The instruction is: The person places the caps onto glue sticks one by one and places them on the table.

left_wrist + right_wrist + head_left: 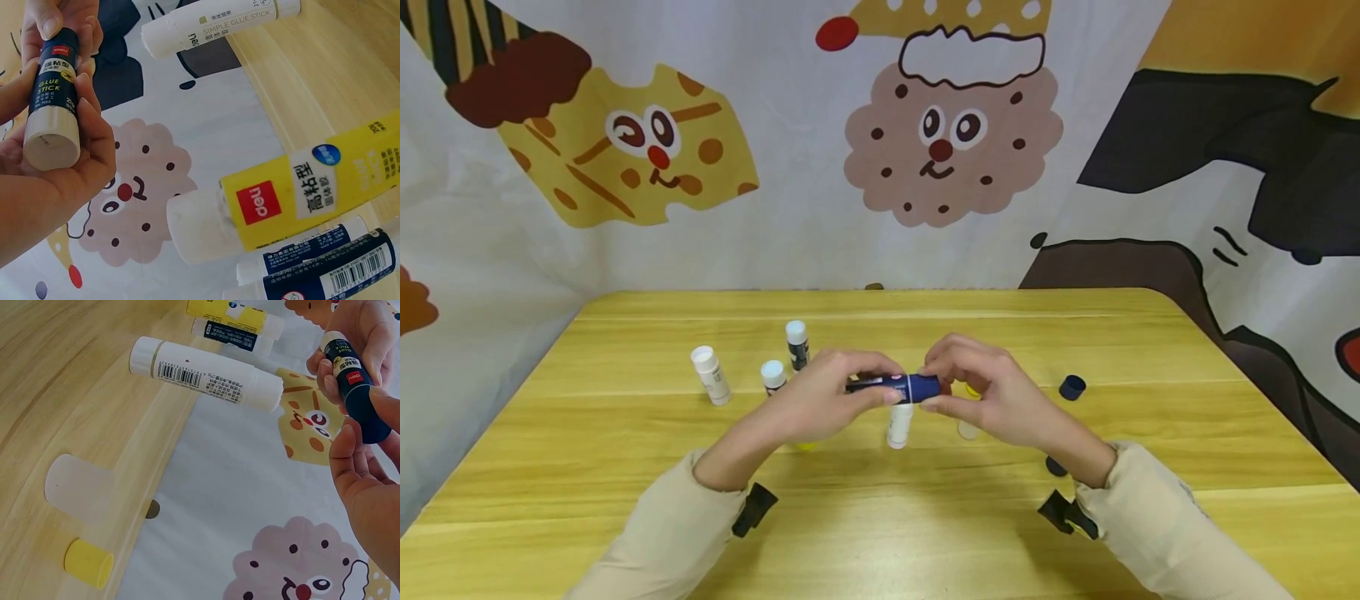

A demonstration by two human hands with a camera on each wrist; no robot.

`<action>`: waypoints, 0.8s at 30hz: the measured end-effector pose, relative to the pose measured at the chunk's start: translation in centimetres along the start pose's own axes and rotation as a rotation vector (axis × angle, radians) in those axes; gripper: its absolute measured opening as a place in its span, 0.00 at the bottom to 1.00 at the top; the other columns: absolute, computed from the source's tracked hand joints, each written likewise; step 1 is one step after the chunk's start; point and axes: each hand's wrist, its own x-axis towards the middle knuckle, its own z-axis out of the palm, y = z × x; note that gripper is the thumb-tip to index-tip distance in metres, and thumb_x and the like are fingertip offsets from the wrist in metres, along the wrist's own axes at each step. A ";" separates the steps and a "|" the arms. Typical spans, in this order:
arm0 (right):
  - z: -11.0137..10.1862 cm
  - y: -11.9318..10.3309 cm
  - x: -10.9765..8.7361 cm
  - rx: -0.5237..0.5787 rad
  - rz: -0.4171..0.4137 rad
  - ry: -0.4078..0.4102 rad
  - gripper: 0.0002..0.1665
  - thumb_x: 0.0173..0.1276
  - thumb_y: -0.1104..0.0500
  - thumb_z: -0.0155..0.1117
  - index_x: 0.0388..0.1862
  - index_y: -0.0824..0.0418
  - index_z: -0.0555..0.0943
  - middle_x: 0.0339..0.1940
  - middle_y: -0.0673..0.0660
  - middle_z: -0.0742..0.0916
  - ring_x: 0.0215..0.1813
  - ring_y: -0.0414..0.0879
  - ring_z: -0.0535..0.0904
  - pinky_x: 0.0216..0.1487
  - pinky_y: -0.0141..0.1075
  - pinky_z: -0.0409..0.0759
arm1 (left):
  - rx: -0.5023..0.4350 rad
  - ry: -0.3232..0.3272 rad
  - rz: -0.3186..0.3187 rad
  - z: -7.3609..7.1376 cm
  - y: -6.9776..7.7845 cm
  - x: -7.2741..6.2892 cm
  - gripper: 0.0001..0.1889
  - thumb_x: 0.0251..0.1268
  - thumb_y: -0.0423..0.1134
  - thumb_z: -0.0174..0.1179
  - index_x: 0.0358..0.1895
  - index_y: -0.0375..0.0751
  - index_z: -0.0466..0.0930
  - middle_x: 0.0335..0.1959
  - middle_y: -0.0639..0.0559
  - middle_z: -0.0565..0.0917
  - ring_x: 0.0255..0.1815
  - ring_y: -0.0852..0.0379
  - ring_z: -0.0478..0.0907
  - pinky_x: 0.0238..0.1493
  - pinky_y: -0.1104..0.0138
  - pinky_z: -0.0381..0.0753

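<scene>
A navy glue stick with a white base (56, 94) is held level above the table between both hands. My left hand (827, 396) grips its labelled body, with fingers and thumb wrapped round it in the left wrist view. My right hand (996, 387) pinches the navy cap (365, 415) at the other end. The cap sits against the body with a thin pale line between them. Below the held stick stands a white glue stick (898, 427). A yellow glue stick (312, 181) is mostly hidden behind my left hand in the head view.
Left on the wooden table (880, 533) are another white glue stick (711, 377) and two navy-labelled ones, one farther back (798, 348). Right of centre lie a yellow cap (89, 563), a translucent cap (78, 489) and two navy caps, one toward the back (1072, 387). A printed curtain (797, 242) hangs behind.
</scene>
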 end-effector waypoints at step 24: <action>0.1 -0.3 0.2 -0.003 0.137 0.071 0.15 0.57 0.73 0.63 0.44 0.67 0.75 0.37 0.56 0.79 0.32 0.45 0.75 0.33 0.33 0.76 | -0.052 0.035 -0.029 0.0 -0.5 0.1 0.13 0.67 0.38 0.53 0.51 0.39 0.77 0.42 0.49 0.80 0.32 0.56 0.71 0.30 0.67 0.71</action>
